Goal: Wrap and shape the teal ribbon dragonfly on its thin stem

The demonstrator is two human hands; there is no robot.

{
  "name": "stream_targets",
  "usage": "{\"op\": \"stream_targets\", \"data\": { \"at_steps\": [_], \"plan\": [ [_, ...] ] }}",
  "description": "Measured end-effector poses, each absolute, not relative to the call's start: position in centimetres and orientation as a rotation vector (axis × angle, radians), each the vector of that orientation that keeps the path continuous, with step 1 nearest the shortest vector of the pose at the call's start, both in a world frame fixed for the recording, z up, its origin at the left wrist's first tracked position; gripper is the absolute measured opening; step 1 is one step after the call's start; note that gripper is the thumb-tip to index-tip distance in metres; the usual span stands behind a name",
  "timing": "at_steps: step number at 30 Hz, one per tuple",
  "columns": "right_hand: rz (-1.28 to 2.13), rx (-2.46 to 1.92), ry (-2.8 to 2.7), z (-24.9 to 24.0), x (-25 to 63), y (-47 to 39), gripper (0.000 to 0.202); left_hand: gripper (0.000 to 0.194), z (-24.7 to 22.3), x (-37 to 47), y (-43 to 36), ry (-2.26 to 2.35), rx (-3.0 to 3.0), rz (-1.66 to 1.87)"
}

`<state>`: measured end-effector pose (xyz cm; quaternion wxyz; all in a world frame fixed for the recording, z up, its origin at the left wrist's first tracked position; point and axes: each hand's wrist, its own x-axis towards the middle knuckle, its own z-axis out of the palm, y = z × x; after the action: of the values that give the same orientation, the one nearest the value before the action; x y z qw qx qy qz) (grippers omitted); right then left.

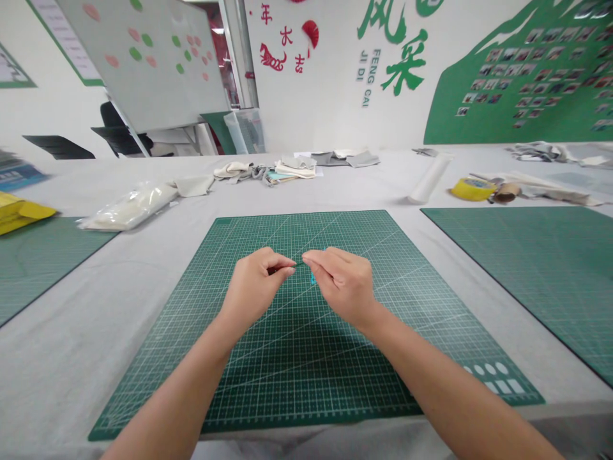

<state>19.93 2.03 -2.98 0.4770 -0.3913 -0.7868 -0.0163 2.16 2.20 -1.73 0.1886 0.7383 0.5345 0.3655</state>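
Note:
Above the middle of a green gridded cutting mat (287,358), both hands come together with fingertips pinched. My left hand (256,278) closes thumb and forefinger at its tip. Facing it, my right hand (342,281) pinches in the same way. Between the fingertips runs a short, thin dark strand (299,263); its kind is too small to make out. Just below the right fingertips shows a small bright blue thing (313,278), partly covered by the right hand. Whether it lies on the mat or hangs from the fingers I cannot tell.
More cutting mats lie at the right (536,255) and left (48,255). A clear plastic packet (131,206) lies back left, near a yellow bag (22,214). Fabric scraps (292,167) line the far side. A yellow tape roll (473,189) and a white roll (431,179) lie back right.

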Motion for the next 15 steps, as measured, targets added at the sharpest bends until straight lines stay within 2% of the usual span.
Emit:
{"op": "stream_targets", "data": {
  "at_steps": [8, 15],
  "plan": [
    [-0.017, -0.945, -1.925, -3.5, 20.5, 3.2, 0.019, 0.014, -1.6, 2.3, 2.1, 1.375, 2.225, 0.824],
    [0.103, -1.018, -1.944, -3.7, 20.7, 3.9, 0.018, 0.017, -1.6, 2.2, 1.7, 1.302, 2.397, 0.792]
  ]
}}
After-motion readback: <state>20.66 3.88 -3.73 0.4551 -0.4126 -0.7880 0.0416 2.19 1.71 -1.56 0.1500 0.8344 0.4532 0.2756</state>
